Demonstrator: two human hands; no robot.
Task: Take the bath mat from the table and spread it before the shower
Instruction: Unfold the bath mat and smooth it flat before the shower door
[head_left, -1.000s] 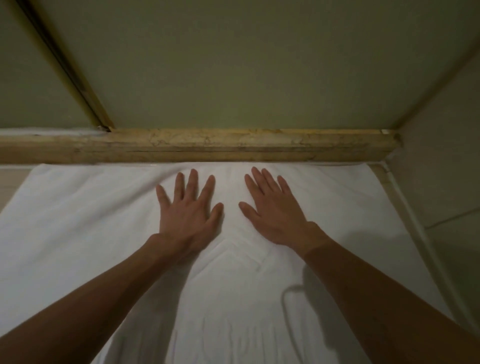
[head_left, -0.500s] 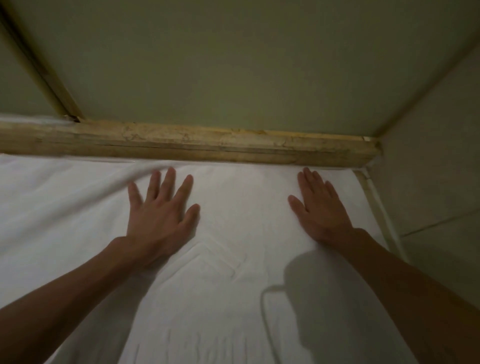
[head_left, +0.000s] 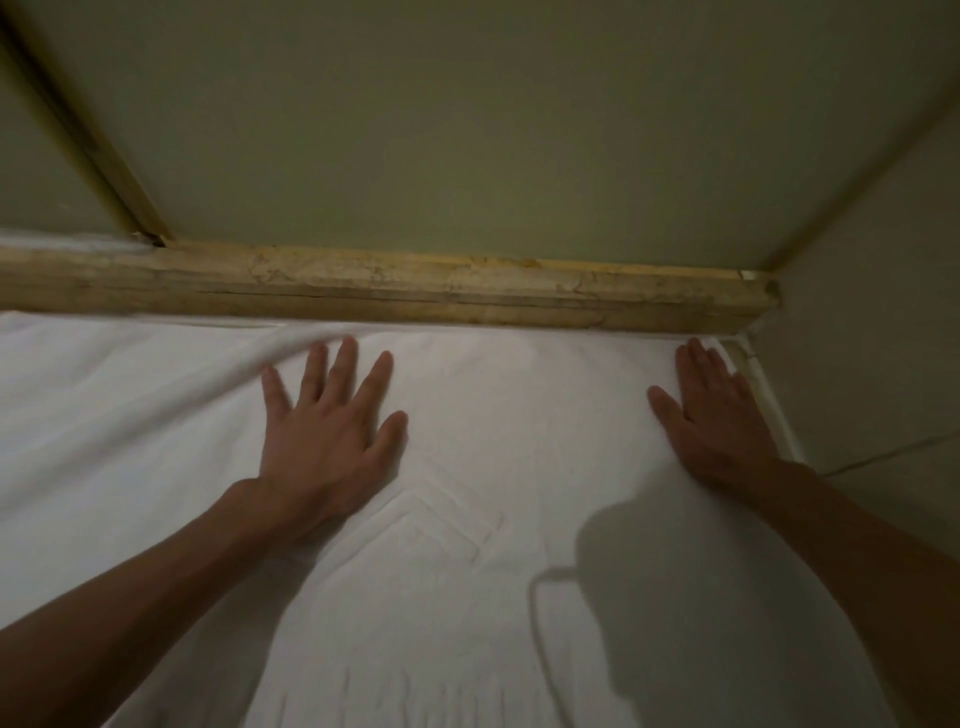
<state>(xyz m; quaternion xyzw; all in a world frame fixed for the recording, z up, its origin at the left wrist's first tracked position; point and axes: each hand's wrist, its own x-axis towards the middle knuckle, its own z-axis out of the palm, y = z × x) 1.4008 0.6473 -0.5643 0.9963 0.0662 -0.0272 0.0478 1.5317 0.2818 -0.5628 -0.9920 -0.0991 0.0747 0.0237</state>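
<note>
The white bath mat (head_left: 493, 426) lies spread flat on the floor, its far edge against the tan stone shower threshold (head_left: 395, 288). An embossed diamond pattern shows near its middle. My left hand (head_left: 324, 441) presses flat on the mat with fingers spread, left of centre. My right hand (head_left: 711, 415) lies flat with fingers together near the mat's right edge, close to the wall. Neither hand holds anything.
Behind the threshold is the greenish shower floor (head_left: 467, 130) with a glass door frame (head_left: 78, 135) at the left. A tiled wall (head_left: 872, 322) stands at the right, with a narrow strip of bare floor (head_left: 763, 384) beside the mat.
My right hand has slid rightward across the mat from beside the left hand to the mat's right edge. My left hand has stayed at about the same place on the mat.
</note>
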